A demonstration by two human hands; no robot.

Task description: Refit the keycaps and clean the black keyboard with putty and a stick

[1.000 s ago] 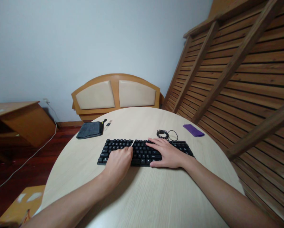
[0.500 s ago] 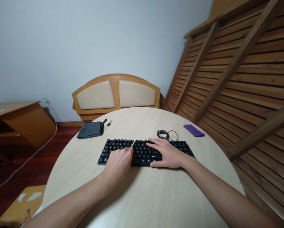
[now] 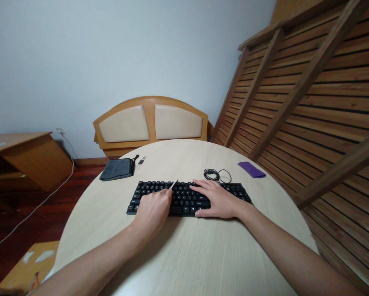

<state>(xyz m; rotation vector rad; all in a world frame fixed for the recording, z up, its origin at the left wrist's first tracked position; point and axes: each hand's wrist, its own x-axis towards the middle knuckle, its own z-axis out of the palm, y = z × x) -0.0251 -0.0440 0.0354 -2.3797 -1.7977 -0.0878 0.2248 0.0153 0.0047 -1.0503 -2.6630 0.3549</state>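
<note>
Near the middle of the round desk (image 3: 209,255), the black keyboard (image 3: 184,201) looks stiff and light, best held by its ends. The right hand (image 3: 218,200) rests fingers spread over it; the left hand (image 3: 153,209) pinches a slim pale stick (image 3: 173,185), probably feather-light.

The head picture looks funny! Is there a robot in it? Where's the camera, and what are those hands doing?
No robot here, just a person's two bare hands. The camera is worn on the person's head, looking forward and down, so you see what lies before them. The left hand holds a thin pale stick over a black keyboard. The right hand is spread on the keyboard, holding nothing else. On the round table there are also a coiled black cable, a purple cloth and something grey and flat, perhaps a pouch or folded cloth.
</note>
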